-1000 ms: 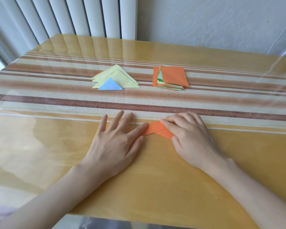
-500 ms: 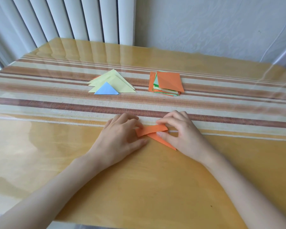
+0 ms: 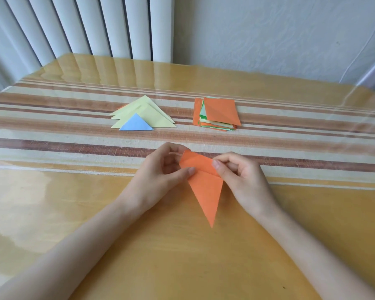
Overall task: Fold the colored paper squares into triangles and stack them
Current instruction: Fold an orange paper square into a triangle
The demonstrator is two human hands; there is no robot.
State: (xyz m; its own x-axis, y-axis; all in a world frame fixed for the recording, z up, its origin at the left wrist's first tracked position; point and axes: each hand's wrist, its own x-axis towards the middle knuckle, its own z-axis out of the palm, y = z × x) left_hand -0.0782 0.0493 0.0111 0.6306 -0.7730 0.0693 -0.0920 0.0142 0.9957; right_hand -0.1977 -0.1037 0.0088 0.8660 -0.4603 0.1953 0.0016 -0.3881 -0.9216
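An orange paper (image 3: 206, 187), folded into a triangle, is lifted off the table with its long point hanging toward me. My left hand (image 3: 160, 172) pinches its upper left edge between thumb and fingers. My right hand (image 3: 240, 176) pinches the upper right corner. At the back left lies a pile of folded triangles (image 3: 147, 114): yellow ones with a small blue triangle (image 3: 135, 124) on top at the front. At the back right sits a stack of unfolded squares (image 3: 220, 112), orange on top with green and pale sheets below.
The table (image 3: 182, 256) has a glossy clear cover over wood and a striped cloth runner (image 3: 52, 135) across its middle. White vertical blinds (image 3: 85, 24) and a pale wall stand behind the table's far edge.
The orange paper was pressed flat on the table under both hands. Both hands have since pinched it and lifted it, so its long point now hangs toward me.
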